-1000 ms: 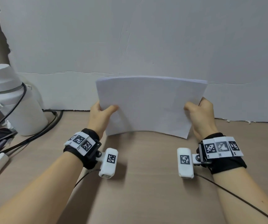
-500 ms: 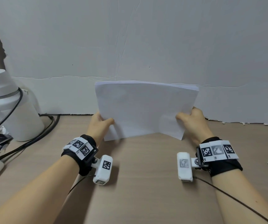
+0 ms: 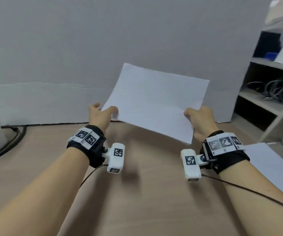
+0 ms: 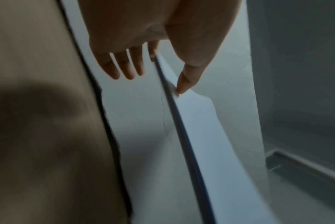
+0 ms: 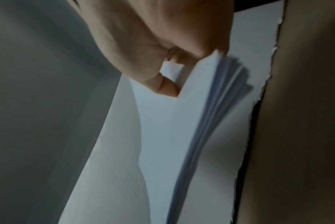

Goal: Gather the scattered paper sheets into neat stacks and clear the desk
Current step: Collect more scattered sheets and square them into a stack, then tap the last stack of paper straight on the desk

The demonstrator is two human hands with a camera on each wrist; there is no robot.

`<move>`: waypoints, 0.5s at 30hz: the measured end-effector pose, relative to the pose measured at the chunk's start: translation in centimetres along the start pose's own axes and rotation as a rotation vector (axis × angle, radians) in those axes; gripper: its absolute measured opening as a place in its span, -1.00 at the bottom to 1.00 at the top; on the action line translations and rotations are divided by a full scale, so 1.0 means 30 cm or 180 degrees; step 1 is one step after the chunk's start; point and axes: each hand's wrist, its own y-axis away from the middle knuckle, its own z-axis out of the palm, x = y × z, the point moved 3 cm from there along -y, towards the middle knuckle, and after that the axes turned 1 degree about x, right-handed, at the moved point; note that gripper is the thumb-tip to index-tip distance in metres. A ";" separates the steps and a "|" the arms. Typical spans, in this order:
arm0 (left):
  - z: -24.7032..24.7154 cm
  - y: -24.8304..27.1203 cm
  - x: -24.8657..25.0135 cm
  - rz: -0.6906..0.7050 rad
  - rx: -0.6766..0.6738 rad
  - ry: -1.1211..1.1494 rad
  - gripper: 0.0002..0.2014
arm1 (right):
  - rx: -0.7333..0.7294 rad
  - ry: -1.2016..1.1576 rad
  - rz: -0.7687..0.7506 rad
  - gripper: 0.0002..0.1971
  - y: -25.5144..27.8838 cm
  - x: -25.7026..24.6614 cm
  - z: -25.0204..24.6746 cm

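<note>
Stack [image 3: 156,101]: a sheaf of white sheets held in the air above the counter [image 3: 146,193], tilted, its right end lower and nearer the person, in front of a white backboard [image 3: 69,48].
Left hand [image 3: 100,114]: at the stack's left lower corner; thumb on top of the paper. In the left wrist view the thumb tip [image 4: 183,84] presses the stack's edge and three fingers lie straight, apart from the paper; the grip is a light pinch at the corner.
Right hand [image 3: 200,120]: grip curled round the stack's right edge, thumb on top, the other fingers hidden under the paper. The right wrist view shows the sheets fanned a little at that edge.
Other paper: a white sheet [image 3: 270,166] lies flat on the counter to the right, under the right forearm.
Shelf [image 3: 270,103]: at far right, with tangled cables on it.
Cable [image 3: 13,140]: black, on the counter at left by the backboard.
</note>
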 end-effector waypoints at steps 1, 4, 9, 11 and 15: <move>0.041 0.037 -0.020 -0.0391 -0.0210 0.0252 -0.24 | 0.0131 -0.0106 0.0118 -0.90 0.014 0.002 -0.045; 0.210 0.200 -0.047 -0.1222 -0.1128 0.1320 -0.50 | 0.0392 -0.0333 0.0407 -0.89 0.070 0.018 -0.176; 0.483 0.438 -0.023 -0.0765 -0.1615 0.1326 -0.76 | 0.0594 -0.0567 0.0337 -0.82 0.211 0.024 -0.399; 0.560 0.494 -0.021 -0.0604 -0.1559 0.1101 -0.65 | 0.0611 -0.0508 0.0227 -0.78 0.264 0.018 -0.503; 0.748 0.643 -0.049 -0.0577 -0.1882 0.0667 -0.60 | 0.1162 -0.0621 0.0263 -0.82 0.319 0.017 -0.814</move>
